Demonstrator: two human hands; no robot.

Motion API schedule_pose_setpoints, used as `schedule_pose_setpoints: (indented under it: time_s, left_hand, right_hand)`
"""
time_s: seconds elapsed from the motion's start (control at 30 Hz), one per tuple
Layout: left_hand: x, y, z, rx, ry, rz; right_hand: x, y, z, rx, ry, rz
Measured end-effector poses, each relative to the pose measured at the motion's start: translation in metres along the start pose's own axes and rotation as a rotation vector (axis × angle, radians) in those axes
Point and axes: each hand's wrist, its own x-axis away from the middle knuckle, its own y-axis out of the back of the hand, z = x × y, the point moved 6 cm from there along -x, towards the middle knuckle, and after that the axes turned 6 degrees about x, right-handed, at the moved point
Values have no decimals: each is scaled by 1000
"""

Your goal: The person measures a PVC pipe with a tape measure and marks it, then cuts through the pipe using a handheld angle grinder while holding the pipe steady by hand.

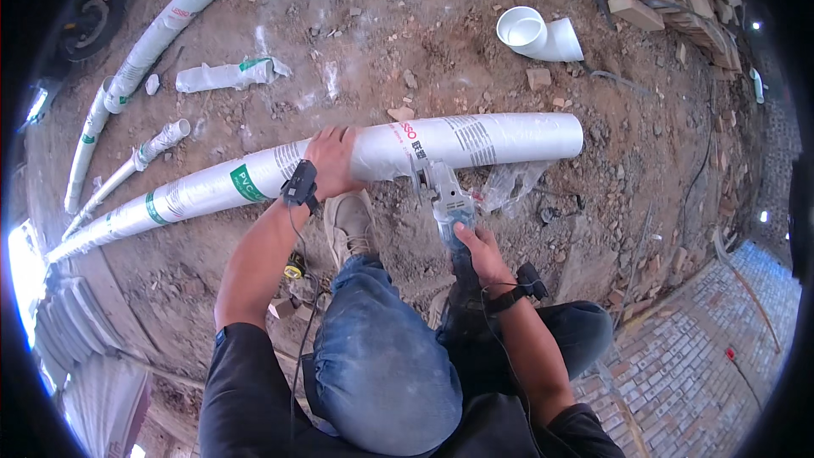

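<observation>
A long white PVC pipe (521, 138) in clear plastic film lies across the ground in front of me, printed with green and red markings. My left hand (332, 162) rests over the pipe left of its open right end, pressing on it. My right hand (480, 251) is closed around the body of an angle grinder (450, 200). The grinder's disc sits at the near side of the pipe, to the right of my left hand; whether it touches the pipe cannot be told. Torn clear film (512, 187) hangs below the pipe near the grinder.
A white PVC elbow (559, 40) lies beyond the pipe. Stacked bricks (636, 13) stand at upper right. More wrapped pipes (137, 51) and a short wrapped piece (219, 77) lie at left. A tape measure (294, 265) is near my shoe (351, 226). Rubble covers the dirt.
</observation>
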Motion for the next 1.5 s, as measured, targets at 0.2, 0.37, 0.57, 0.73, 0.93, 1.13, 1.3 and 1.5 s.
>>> schedule_pose_setpoints:
  time_s: [0.2, 0.37, 0.57, 0.73, 0.93, 1.13, 1.3, 1.5]
  left_hand:
    - [1, -2, 1, 18, -11, -29]
    - [2, 0, 0, -6, -28, -66]
    - [2, 1, -2, 15, -29, -91]
    - [3, -2, 2, 7, -33, -86]
    - [2, -2, 0, -12, -5, -58]
    - [4, 6, -7, -11, 5, -50]
    - [4, 7, -6, -8, 1, -57]
    - [5, 7, -6, -3, -5, -63]
  right_hand:
    - [-1, 0, -3, -6, -33, 18]
    - [1, -3, -2, 15, -64, 14]
    - [2, -8, -1, -26, -37, 2]
    - [4, -10, -2, -25, -76, -6]
    - [-2, -11, 0, -35, -48, 24]
    - [-4, -17, 10, -29, -9, -19]
    - [-5, -19, 13, -26, -34, -3]
    - [-6, -20, 13, -18, -11, -4]
